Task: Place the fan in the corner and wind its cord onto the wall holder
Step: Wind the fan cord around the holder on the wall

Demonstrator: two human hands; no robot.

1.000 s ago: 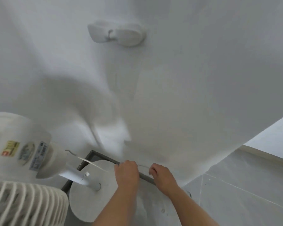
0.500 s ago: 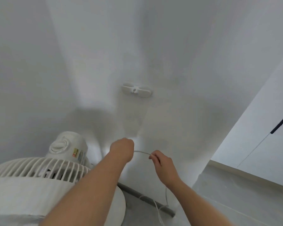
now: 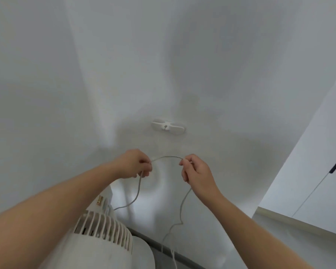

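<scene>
Grips the cord [image 3: 167, 156] with left hand [image 3: 134, 164] and right hand [image 3: 197, 172], both clamped on it and an arc slung between, wall holder [image 3: 168, 127] just above, fan [image 3: 105, 228] below the left hand; probably winding's start, calling for lifting that arc over a holder arm.

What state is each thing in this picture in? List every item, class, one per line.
Left hand: grips the cord.
Right hand: pinches the cord.
Cord: arched between both hands, ends hanging down, none wound yet.
Wall holder: bare, above the hands.
Fan: standing beside the wall.
</scene>
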